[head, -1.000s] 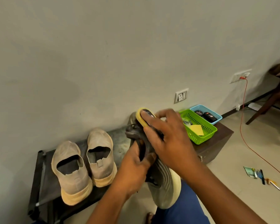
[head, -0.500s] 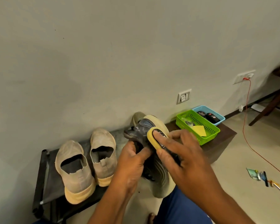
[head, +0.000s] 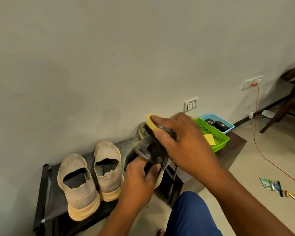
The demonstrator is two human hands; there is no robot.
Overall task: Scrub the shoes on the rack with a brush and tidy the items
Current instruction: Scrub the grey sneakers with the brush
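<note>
Scrubbing step in hand, judged from the pose. Dark shoe held up off the rack, heel end gripped by the left hand, fingers curled round the collar. Yellow-backed brush clasped in the right hand, fingers wrapped over its back, bristles pressed to the upper near the toe end. Both hands closed on their things, neither free.

Still on the rack: 2 beige slip-on shoes, side by side, heels toward the camera, just left of the held shoe. Another pale shoe just visible behind the brush, probably the mate.

Next move, as a guess: more strokes along the upper and the pale sole edge, with a steady left grip so the shoe does not twist; then back to the rack and on to the beige pair. Tidying not yet begun, to judge by small loose items lying on the floor at the right.

On the low dark surface beside the rack: green basket with a yellow pad, blue basket touching it with 2 dark items.

Hidden: bristles and most of the dark shoe behind the hands. Floor items too small to name. Chair at the right edge cut off.
</note>
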